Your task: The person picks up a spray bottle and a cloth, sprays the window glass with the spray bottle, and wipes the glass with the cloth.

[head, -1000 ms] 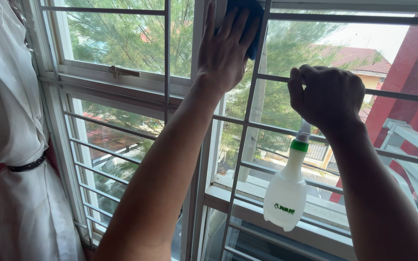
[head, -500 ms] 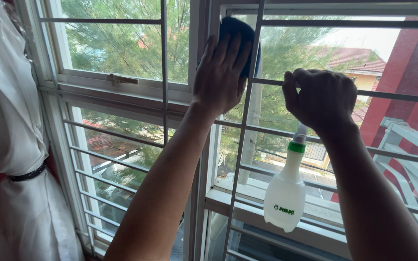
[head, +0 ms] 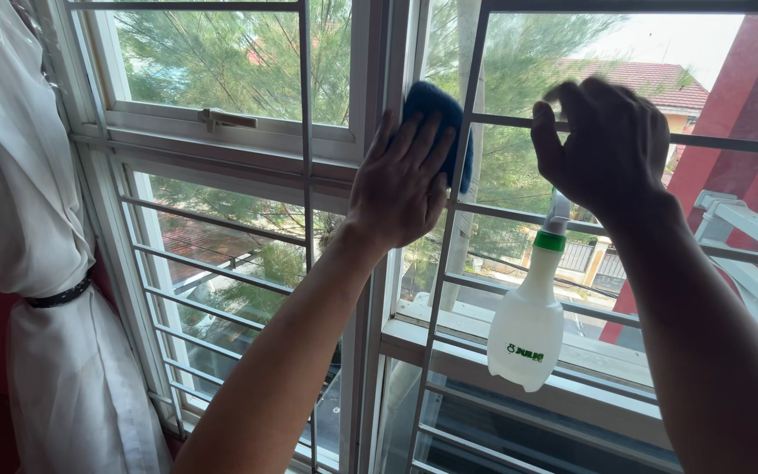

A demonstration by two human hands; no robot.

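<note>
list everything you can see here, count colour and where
cloth: one, dark blue, pressed against the upright frame between the two windows, under the left hand
spray bottle: one, translucent white with a green collar, hanging below the right hand
window grille: one, grey metal bars, across both windows
window latch: one, metal, on the left window's frame
curtain: one, white, tied back with a dark band, far left
trees: green, outside the glass
roof: red tiles, outside, upper right
left hand: flat on the cloth
right hand: blurred, holding the bottle's top by a grille bar
</note>
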